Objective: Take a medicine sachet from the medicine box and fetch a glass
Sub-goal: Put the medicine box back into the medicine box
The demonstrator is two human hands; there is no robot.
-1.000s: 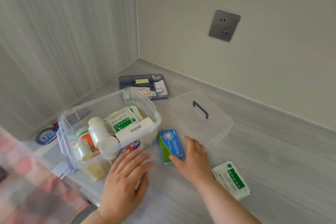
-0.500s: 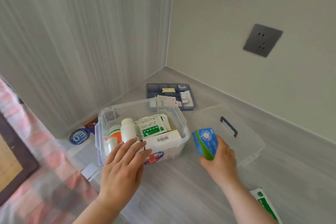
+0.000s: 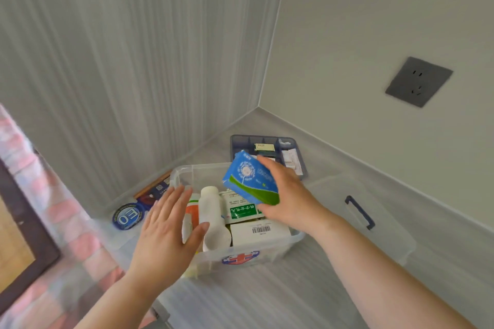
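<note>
I was looking down into a corner where a ribbed pale wall on the left met a smooth wall on the right, with a grey wood-grain counter [image 3: 334, 283] running below both. At the far left edge sat a blurred pink checked cloth [image 3: 66, 224] and a dark frame. Against the ribbed wall lay a round blue badge [image 3: 128, 216], flat on the counter. My left hand [image 3: 165, 230] was spread wide and flat, holding nothing, hovering over the near-left corner of the medicine box [image 3: 187, 176] and covering part of that wall. The box was clear plastic, rectangular, lid off, with a red cross sticker on its near side. Inside it I saw a white cylindrical bottle [image 3: 211, 208] lying lengthwise, a green-and-white medicine sachet [image 3: 242, 209] beside it, and a white carton with a barcode [image 3: 259, 232] at the near side. My right hand [image 3: 291, 200] was closed on a blue and green carton [image 3: 250, 181], tilted above the box and hiding part of the sachet. Behind it, farther off, stood a shallow blue-grey divided tray [image 3: 267, 140] with small packets. To the right lay the clear lid [image 3: 382, 238] with its dark handle, and a grey square wall socket [image 3: 418, 81] sat on the smooth wall.
</note>
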